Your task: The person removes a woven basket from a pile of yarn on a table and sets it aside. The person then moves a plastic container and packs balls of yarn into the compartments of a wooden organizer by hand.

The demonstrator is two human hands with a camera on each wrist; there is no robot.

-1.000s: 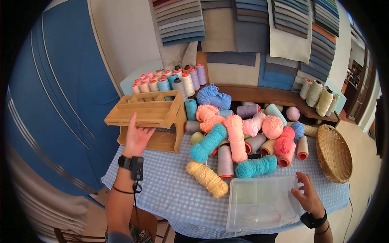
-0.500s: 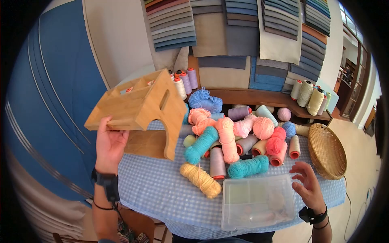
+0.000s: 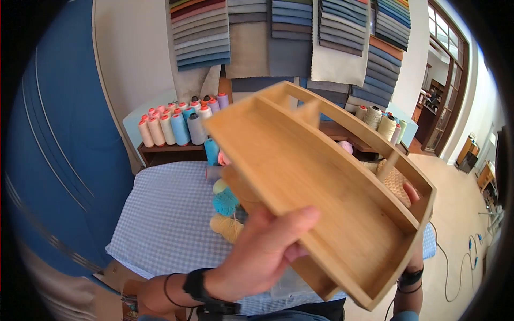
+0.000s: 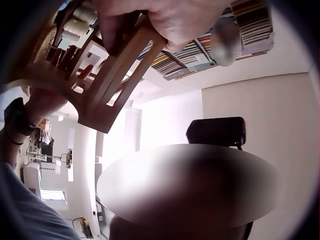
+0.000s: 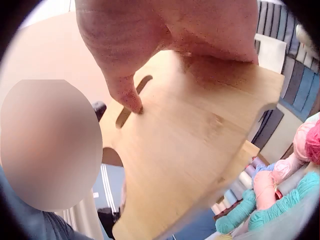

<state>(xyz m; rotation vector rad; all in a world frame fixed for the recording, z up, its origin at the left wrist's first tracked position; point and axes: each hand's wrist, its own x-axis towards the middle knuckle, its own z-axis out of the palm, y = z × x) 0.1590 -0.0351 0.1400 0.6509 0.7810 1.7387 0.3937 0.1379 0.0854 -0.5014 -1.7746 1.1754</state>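
A wooden desk organizer (image 3: pixel 326 208) is held up tilted over the table, its long tray and small back compartments facing up. My left hand (image 3: pixel 257 254) grips its near long edge, thumb over the tray's rim. At the other end, my right hand (image 5: pixel 175 30) holds the side panel. The right thumb lies beside the oval slot (image 5: pixel 134 102), and a finger shows inside a back compartment in the head view. Behind the organizer, most of the yarn is hidden; a teal skein (image 3: pixel 226 201) and a yellow skein (image 3: pixel 226 227) peek out. A clear plastic box (image 3: pixel 286 286) shows only partly beneath.
The table wears a blue checked cloth (image 3: pixel 155 214). Thread cones (image 3: pixel 179 128) stand in rows on a back shelf, more cones (image 3: pixel 386 127) at its right end. A woven basket (image 3: pixel 393 179) is partly covered by the organizer. Fabric swatches (image 3: pixel 292 51) hang behind.
The wooden organizer has come off the table's left side, moved right and nearer to me, and turned. My right hand, earlier beside the plastic box, now holds its other end.
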